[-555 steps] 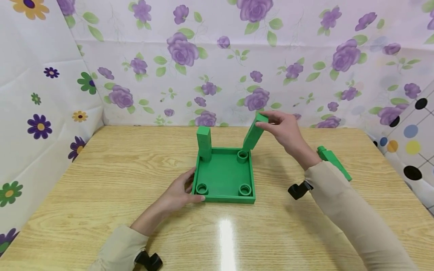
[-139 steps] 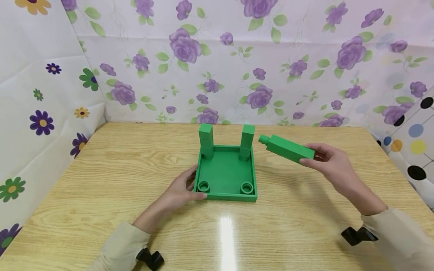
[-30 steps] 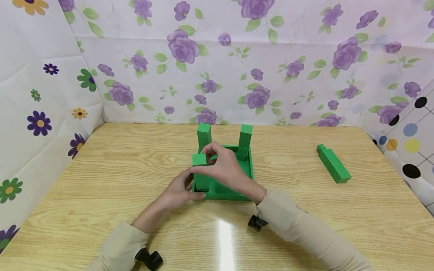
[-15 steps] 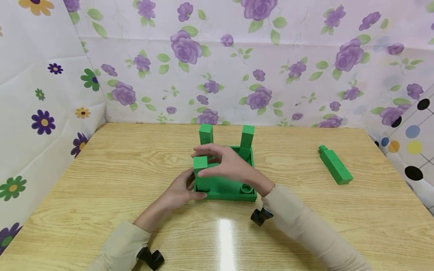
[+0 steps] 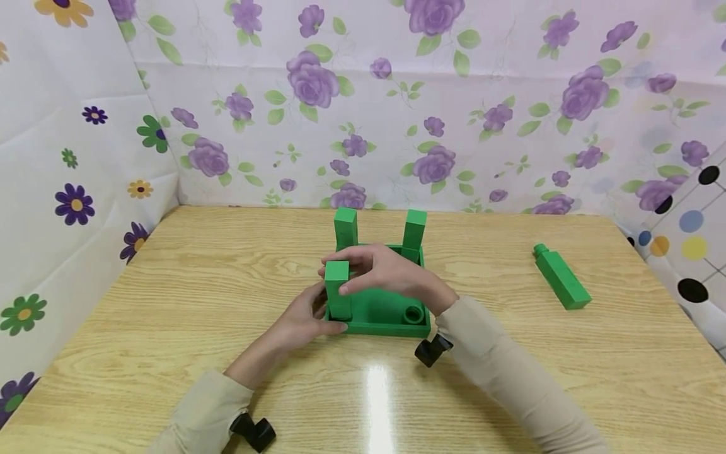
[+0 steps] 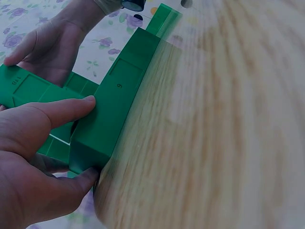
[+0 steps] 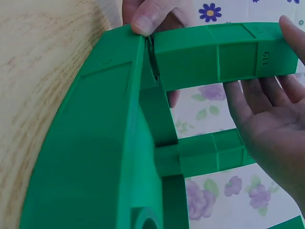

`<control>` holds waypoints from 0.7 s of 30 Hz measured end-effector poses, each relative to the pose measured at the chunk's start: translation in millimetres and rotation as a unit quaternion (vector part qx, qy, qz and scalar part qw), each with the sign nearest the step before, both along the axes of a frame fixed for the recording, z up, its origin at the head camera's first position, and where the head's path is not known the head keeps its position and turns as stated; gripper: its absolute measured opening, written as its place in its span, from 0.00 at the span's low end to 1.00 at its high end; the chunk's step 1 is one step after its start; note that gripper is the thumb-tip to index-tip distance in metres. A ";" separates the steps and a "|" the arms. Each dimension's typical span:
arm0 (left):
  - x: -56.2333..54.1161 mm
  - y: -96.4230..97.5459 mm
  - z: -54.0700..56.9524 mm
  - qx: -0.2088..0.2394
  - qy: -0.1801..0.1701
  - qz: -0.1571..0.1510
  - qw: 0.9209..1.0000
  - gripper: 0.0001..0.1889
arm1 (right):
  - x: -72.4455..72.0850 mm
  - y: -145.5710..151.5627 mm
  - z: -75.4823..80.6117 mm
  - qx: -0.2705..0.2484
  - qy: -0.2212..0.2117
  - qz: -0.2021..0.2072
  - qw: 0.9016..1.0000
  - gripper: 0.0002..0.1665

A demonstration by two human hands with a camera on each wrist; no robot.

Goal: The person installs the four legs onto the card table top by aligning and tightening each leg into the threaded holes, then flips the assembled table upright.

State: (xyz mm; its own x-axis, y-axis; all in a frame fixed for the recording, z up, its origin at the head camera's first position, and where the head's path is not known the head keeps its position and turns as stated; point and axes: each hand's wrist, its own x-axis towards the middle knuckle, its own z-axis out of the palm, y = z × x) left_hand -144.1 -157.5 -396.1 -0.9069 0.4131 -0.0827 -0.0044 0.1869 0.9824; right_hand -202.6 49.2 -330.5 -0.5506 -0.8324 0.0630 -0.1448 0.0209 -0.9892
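Observation:
A green square tray with a raised rim (image 5: pixel 386 329) lies on the table with posts standing at its corners. My left hand (image 5: pixel 297 321) holds its near left corner, thumb over the front rim, fingers along the left side. At that corner stands an upright green square post (image 5: pixel 338 290). My right hand (image 5: pixel 391 274) holds the post near its top, with the thumb on the right and the fingers behind. In the right wrist view, fingers and thumb meet the far end of this post (image 7: pixel 209 52). The near right corner has a round threaded socket (image 5: pixel 413 314).
Two more green posts stand at the back corners, one on the left (image 5: pixel 346 227) and one on the right (image 5: pixel 415 230). A loose green post with a threaded end (image 5: pixel 561 277) lies on the wooden table (image 5: pixel 482 391) to the right. Flowered cloth (image 5: pixel 255 145) hangs behind.
Since the oldest frame, the back right post has gone upright, and another post now stands at the near left. Lately my right hand loosened and shifted its fingers around it. My left hand stayed.

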 end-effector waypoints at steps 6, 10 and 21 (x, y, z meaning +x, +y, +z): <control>0.3 -0.1 0.6 -0.008 0.001 0.005 1.000 0.42 | 2.6 -2.0 -0.3 0.020 0.031 -0.032 0.999 0.29; 0.9 0.2 1.2 -0.015 -0.004 0.015 1.000 0.41 | 7.6 -4.9 0.6 0.052 0.082 -0.083 0.992 0.29; 3.3 1.1 4.5 -0.016 -0.010 0.012 1.000 0.43 | 29.0 -17.0 -3.2 0.095 0.169 -0.242 0.951 0.25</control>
State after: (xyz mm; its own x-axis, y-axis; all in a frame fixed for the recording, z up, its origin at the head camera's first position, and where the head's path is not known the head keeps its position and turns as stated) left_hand -140.8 -156.4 -391.6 -0.9143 0.3887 -0.1141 -0.0293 0.2176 0.9756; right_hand -173.6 32.2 -333.7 -0.8472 -0.5004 0.1782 -0.3812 0.3392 -0.8600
